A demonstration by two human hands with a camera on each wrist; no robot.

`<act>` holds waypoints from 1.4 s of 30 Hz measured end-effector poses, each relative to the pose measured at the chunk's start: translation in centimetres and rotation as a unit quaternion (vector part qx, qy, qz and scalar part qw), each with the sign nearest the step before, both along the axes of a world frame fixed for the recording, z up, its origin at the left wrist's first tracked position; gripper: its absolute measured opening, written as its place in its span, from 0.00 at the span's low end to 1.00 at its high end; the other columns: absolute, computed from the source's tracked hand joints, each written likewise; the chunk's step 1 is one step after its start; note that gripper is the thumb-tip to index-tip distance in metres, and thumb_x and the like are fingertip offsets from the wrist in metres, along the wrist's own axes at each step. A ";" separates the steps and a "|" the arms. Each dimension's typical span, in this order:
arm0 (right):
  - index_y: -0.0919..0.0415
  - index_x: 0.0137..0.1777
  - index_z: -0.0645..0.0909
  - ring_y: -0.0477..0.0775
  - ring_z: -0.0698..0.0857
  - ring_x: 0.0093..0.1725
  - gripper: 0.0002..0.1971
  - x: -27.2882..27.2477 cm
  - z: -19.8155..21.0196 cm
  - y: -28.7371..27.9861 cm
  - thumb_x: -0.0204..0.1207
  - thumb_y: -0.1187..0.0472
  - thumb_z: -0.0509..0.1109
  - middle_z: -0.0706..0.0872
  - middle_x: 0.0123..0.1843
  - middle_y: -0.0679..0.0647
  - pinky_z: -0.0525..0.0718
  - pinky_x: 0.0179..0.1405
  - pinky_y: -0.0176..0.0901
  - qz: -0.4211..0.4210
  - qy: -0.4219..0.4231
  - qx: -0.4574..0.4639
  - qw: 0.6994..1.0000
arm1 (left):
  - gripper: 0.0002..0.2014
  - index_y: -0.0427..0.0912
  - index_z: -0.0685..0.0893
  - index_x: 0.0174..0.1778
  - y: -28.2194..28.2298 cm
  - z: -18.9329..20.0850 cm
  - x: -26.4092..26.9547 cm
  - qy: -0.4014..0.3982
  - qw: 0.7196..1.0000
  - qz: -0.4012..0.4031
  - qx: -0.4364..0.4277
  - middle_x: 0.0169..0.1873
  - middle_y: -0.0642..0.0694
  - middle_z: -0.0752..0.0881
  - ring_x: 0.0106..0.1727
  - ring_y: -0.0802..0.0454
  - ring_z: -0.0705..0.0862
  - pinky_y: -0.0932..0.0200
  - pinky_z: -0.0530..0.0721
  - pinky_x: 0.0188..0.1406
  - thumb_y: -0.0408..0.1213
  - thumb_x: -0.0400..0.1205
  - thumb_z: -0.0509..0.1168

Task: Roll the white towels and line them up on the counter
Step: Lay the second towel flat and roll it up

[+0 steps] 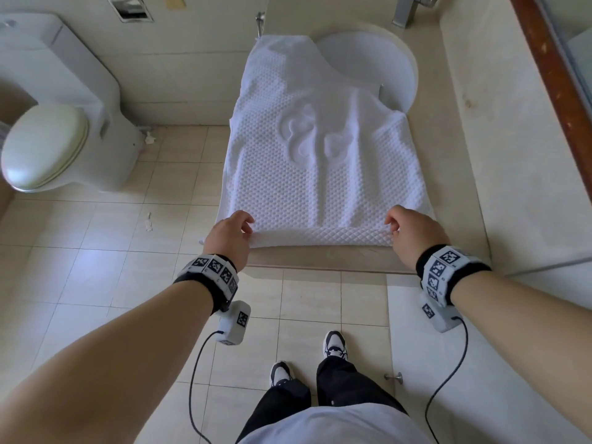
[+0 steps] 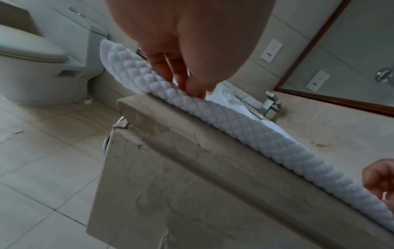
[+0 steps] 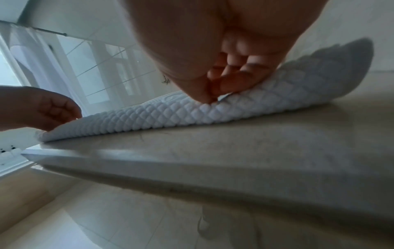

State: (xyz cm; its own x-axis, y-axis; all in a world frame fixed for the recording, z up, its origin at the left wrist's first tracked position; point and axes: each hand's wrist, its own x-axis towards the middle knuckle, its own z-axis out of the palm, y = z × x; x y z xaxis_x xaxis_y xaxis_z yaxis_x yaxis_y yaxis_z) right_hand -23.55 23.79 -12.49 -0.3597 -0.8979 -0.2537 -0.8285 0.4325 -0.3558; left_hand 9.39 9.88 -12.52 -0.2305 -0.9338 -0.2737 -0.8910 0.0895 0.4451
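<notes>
A white waffle-textured towel (image 1: 320,174) lies spread lengthwise on the beige stone counter (image 1: 512,155), and its far end covers part of the sink. Its near edge is turned over into a narrow first roll (image 1: 320,237) along the counter's front edge. My left hand (image 1: 246,227) pinches the left end of that roll with curled fingers (image 2: 187,84). At the right end, my right hand (image 1: 392,224) pinches it between thumb and fingers (image 3: 232,84). The rolled edge (image 2: 234,124) (image 3: 149,116) is slightly lifted at both ends.
A round white sink basin (image 1: 378,59) and a chrome faucet (image 1: 407,11) sit at the far end of the counter. A brown-framed mirror (image 1: 551,59) runs along the right. A toilet (image 1: 48,139) stands on the left on the tiled floor, with paper scraps (image 1: 148,221) nearby.
</notes>
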 end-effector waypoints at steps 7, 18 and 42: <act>0.48 0.48 0.77 0.48 0.82 0.43 0.07 1.0 -0.5 1.4 0.73 0.58 0.70 0.83 0.43 0.41 0.78 0.41 0.42 -0.044 -0.039 -0.043 0.997 | 0.14 0.56 0.83 0.59 2.0 -0.3 0.0 0.053 0.998 0.012 0.006 0.52 0.55 0.86 0.51 0.52 0.83 0.47 0.87 0.52 0.37 0.81 0.59; 0.52 0.60 0.82 0.58 0.84 0.54 0.15 3.6 -1.2 2.4 0.74 0.59 0.76 0.89 0.56 0.50 0.85 0.54 0.54 -0.020 0.007 -0.097 0.995 | 0.10 0.44 0.91 0.57 2.9 -2.0 0.1 0.040 0.990 -0.076 -0.115 0.59 0.48 0.87 0.62 0.40 0.79 0.47 0.75 0.67 0.37 0.81 0.71; 0.45 0.57 0.74 0.51 0.85 0.47 0.09 -2.1 0.8 -2.2 0.80 0.50 0.69 0.85 0.45 0.43 0.85 0.55 0.54 -0.005 -0.072 0.146 0.987 | 0.13 0.63 0.81 0.60 1.1 -0.8 -3.5 -0.042 0.995 -0.087 0.032 0.48 0.55 0.85 0.58 0.50 0.77 0.46 0.64 0.67 0.44 0.89 0.52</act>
